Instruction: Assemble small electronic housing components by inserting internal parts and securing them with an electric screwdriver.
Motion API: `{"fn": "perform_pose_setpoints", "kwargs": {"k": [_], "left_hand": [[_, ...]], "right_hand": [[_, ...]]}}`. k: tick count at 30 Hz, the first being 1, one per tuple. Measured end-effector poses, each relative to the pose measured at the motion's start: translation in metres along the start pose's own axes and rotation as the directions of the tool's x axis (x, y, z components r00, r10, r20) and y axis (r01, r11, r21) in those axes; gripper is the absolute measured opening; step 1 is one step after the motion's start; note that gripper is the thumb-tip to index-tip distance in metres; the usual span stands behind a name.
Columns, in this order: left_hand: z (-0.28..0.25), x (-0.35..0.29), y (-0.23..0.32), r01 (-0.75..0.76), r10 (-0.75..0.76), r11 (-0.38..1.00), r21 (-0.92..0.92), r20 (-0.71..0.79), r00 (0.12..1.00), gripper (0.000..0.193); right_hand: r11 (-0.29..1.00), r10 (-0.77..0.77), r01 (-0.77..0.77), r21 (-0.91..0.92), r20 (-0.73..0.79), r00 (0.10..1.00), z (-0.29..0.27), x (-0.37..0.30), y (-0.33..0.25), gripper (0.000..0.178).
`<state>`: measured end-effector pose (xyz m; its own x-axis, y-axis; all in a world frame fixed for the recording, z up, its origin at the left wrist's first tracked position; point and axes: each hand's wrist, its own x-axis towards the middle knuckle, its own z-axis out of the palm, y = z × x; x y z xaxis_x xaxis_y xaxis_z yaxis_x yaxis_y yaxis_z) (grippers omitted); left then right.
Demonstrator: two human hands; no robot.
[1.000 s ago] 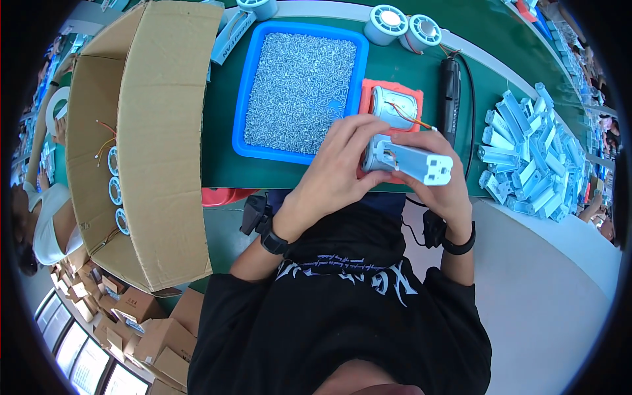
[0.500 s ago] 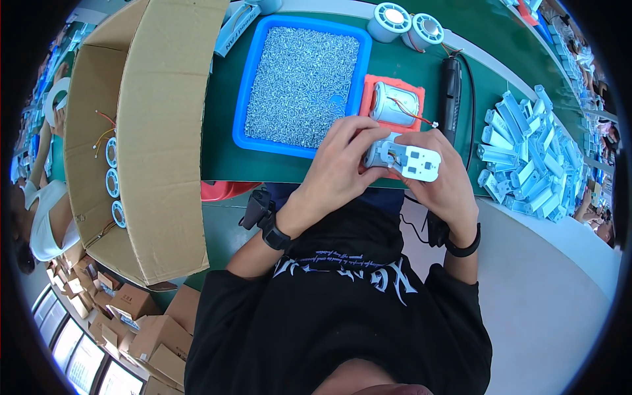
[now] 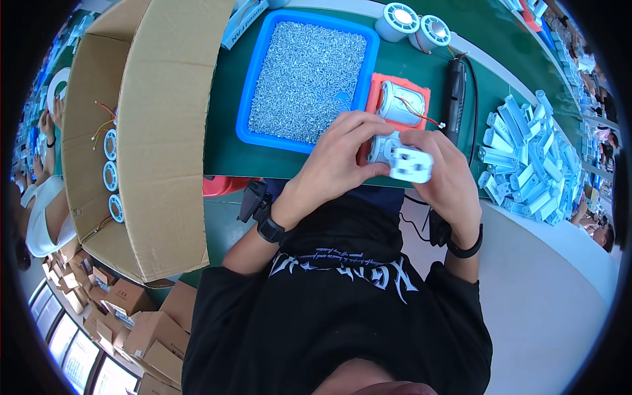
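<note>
My left hand (image 3: 342,148) is closed around a white cylindrical housing (image 3: 378,149) at the near edge of the bench. Against the housing's right side, my right hand (image 3: 449,168) grips a white plastic bracket (image 3: 411,164) with a flat, rounded end plate and square openings. The bracket is slightly blurred, and the fingers hide where it meets the housing. Just beyond the hands, a second white cylinder (image 3: 403,105) with red and orange wires lies in a red foam holder (image 3: 426,99).
A blue tray (image 3: 243,108) full of small screws is on the left, beside a large open cardboard box (image 3: 168,131). A black electric screwdriver (image 3: 454,92) with a cable lies to the right. Two white cylinders (image 3: 397,23) stand at the back; white plastic brackets (image 3: 520,158) are heaped at right.
The bracket has tilted, its end plate shifting slightly left and looking shorter. Both hands stay on the parts. The whole scene has shifted slightly in view.
</note>
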<state>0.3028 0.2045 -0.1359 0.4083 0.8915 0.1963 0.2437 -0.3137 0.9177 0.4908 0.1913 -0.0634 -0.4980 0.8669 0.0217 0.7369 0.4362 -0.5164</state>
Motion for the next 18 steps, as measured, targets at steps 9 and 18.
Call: {"fn": "perform_pose_setpoints", "kwargs": {"k": [9,18], "left_hand": [[-0.001,0.002,-0.004,-0.012,0.012,1.000,0.012,0.008,1.000,0.052],[0.001,0.004,-0.004,0.020,-0.020,1.000,-0.012,0.005,1.000,0.053]], "right_hand": [[0.994,0.076,-0.077,-0.077,-0.018,0.997,0.004,0.001,-0.013,0.036],[0.996,0.094,-0.095,0.001,-0.095,0.991,0.003,-0.003,0.000,0.038]]}}
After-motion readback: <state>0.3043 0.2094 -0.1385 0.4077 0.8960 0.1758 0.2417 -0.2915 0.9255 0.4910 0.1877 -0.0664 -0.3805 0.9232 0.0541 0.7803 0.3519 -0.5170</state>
